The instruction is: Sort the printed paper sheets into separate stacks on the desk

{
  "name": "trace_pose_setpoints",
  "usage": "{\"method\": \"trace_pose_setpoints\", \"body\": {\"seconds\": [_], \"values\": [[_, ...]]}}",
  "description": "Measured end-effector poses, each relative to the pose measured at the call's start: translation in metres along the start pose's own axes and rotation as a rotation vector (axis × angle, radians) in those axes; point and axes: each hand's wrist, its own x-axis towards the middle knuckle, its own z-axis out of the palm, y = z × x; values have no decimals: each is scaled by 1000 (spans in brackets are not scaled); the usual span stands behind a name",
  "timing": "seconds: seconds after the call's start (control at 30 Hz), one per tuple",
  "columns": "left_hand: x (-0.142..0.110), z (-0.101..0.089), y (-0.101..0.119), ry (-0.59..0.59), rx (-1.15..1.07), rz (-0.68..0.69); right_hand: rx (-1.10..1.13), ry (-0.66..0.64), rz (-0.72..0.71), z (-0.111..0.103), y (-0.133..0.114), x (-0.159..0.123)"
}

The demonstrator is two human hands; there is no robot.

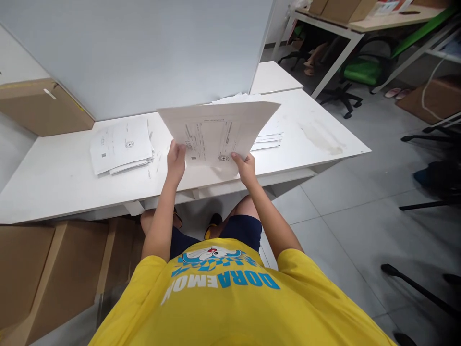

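Note:
Both hands hold up a printed sheet of paper (219, 129) above the white table (65, 178). My left hand (176, 161) grips its lower left edge, fingers closed on it. My right hand (245, 166) pinches its lower right edge. The sheet is lifted and tilted, with printed lines and a round stamp near its bottom. A pile of similar printed sheets (120, 146) lies on the table to the left. Another stack of papers (268, 137) lies behind and to the right of the held sheet, partly hidden by it.
A pale partition panel (144, 53) stands along the table's back. A cardboard box (39, 105) sits at the far left, more boxes (46, 274) stand on the floor below. Office chairs (360, 72) and another desk (378, 21) stand to the right on grey tiles.

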Motion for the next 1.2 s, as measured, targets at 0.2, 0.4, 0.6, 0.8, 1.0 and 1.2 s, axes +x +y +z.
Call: {"method": "trace_pose_setpoints", "body": {"seconds": [0.2, 0.4, 0.6, 0.8, 1.0, 1.2], "values": [[1, -7, 15, 15, 49, 14, -76, -148, 58, -20, -18, -8], [2, -39, 15, -252, 96, 31, -30, -250, 353, -39, -11, -84], [-5, -79, -44, 100, 235, -50, 143, 62, 515, -18, 25, -155], [-35, -70, -81, -113, 317, 22, 29, 127, 451, -5, 26, -157], [-52, -61, -90, -322, 383, 41, -140, 88, 389, -5, 17, -162], [-50, -60, -85, -485, 482, 32, -149, 56, 394, 4, 20, -166]]}}
